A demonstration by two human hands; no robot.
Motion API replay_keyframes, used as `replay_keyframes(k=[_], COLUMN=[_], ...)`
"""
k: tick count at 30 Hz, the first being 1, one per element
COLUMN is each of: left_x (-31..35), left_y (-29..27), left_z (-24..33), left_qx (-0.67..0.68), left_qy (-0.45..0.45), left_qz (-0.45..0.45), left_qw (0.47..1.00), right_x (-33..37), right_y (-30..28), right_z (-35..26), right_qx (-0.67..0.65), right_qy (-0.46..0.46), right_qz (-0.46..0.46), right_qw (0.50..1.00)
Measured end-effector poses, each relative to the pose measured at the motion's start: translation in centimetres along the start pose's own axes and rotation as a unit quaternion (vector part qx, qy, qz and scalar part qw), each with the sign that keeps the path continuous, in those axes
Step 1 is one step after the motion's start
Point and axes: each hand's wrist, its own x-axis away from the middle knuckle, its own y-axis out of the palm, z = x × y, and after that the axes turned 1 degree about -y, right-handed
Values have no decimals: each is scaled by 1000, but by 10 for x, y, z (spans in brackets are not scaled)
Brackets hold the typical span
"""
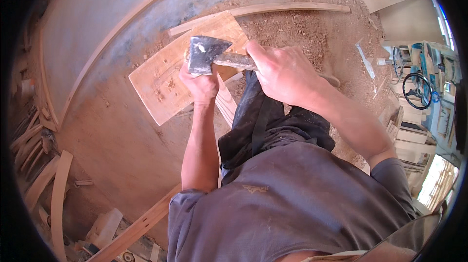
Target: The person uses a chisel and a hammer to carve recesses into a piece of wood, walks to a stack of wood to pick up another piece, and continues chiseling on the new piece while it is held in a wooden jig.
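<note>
My right hand (287, 69) is closed round the wooden handle of a hatchet (204, 52). The dark metal head points left, and the handle's rounded end shows beyond my right wrist. Directly below the head is my left hand (200, 85), curled up close against it. Its fingers are mostly hidden behind the metal, so what they grip cannot be made out. Under both hands a wide, pale wooden board (163, 91) lies tilted, with chips scattered on it.
A long wooden strip (292, 7) lies beyond the board on dirt and shavings. Curved timber (112, 38) runs along the left. Offcuts (61, 189) are piled at lower left. A machine with a black handwheel (417, 90) stands at the right, near stacked boards.
</note>
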Motion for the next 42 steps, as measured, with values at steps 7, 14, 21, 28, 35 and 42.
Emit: replay_keyframes(k=[7,14,21,28,35,42], left_x=[12,-60,37,99,110,122], left_y=[-11,-63,-59,-22,32,61], left_z=[16,130,-3,-51,-6,-10], left_qx=[66,-32,-286,-234,-580,-647], left_qy=[-18,200,-402,-537,-388,-407], left_qz=[32,113,-44,-107,-101,-88], left_qw=[997,973,869,804,709,639], right_x=[89,177,166,163,164,167], right_y=[51,97,126,115,95,77], right_z=[55,98,136,193,276,317], right_qx=[-167,-387,-497,-589,-511,-495], right_qy=[286,529,529,519,530,548], right_qz=[-16,-106,-94,-146,-112,-127], right_qw=[944,748,681,602,668,663])
